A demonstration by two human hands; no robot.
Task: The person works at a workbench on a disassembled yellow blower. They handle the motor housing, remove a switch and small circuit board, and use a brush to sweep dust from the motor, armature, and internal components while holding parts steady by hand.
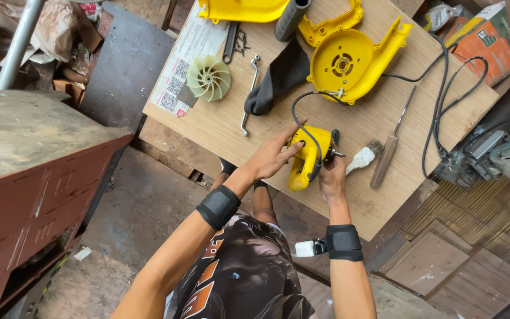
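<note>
A cluttered workshop floor surrounds a plywood board [385, 189] that serves as a worktop, tilted across the upper middle of the frame. At its near edge, centre frame, the left hand [273, 156] grips the yellow plastic handle piece [305, 156] from the left, fingers curled over its top. The right hand [332, 177] closes on the same piece from below; its fingertips are hidden behind the plastic, so what exactly they pinch is hard to make out. A black cable [438, 112] loops away toward the right. Just right lie a bristly paintbrush [363, 157] and a wooden-handled file [388, 150]. Above sits a round yellow housing shell [349, 62], ribbed inside, beside a black cloth [278, 80] and a pale finned fan wheel [208, 77]. Another yellow part is cut off at the top edge.
</note>
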